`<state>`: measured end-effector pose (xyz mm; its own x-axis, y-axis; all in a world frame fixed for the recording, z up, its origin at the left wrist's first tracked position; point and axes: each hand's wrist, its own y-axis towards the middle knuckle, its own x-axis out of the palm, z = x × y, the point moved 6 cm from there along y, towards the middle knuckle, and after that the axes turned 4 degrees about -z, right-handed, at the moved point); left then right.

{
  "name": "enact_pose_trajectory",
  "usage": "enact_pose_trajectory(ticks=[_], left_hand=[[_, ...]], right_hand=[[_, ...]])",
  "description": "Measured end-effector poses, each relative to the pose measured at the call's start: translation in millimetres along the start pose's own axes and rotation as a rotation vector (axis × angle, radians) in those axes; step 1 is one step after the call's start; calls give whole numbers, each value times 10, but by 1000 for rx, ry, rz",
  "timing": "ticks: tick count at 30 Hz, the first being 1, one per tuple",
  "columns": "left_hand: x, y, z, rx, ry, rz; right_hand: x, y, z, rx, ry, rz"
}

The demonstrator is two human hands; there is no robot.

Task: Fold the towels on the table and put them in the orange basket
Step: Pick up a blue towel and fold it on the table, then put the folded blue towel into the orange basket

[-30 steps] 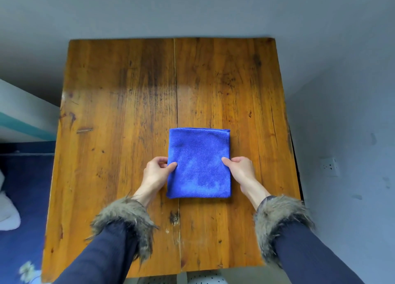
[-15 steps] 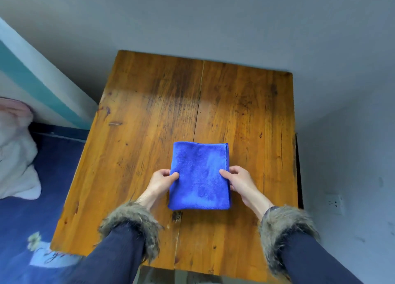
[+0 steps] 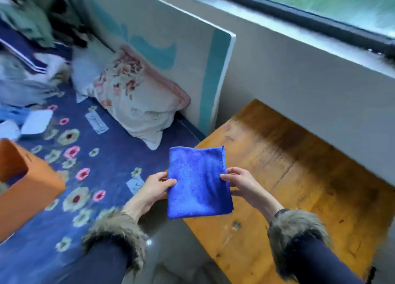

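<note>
A folded blue towel (image 3: 198, 183) hangs in the air over the left edge of the wooden table (image 3: 299, 176). My left hand (image 3: 152, 187) pinches its left side, thumb on top. My right hand (image 3: 241, 182) pinches its right side in the same way. The orange basket (image 3: 32, 185) stands on the flowered bedspread at the far left, its open top partly cut off by the frame edge.
A dark blue flowered bedspread (image 3: 102, 155) lies left of the table, with a floral pillow (image 3: 136, 95) against a white and teal headboard (image 3: 171, 44). Clothes are piled at the upper left. A grey wall and a window sill run behind the table.
Both hands have lifted the folded towel off the table and carried it left. The view has swung left, bringing the bed and the orange basket into sight.
</note>
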<state>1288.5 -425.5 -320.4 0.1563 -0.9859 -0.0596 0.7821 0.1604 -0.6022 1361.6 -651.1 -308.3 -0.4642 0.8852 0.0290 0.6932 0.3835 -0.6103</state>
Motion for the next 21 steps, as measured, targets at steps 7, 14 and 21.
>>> enact_pose_trajectory(ticks=[7, 14, 21], left_hand=[[-1822, -1135, -404, 106, -219, 343], [-3545, -2357, -1258, 129, -342, 601], [-4746, -2997, -1904, 61, -405, 742]], right_hand=[[2140, 56, -606, -86, -239, -303], [4456, -93, -530, -70, -362, -536], [5983, -176, -345, -45, -451, -687]])
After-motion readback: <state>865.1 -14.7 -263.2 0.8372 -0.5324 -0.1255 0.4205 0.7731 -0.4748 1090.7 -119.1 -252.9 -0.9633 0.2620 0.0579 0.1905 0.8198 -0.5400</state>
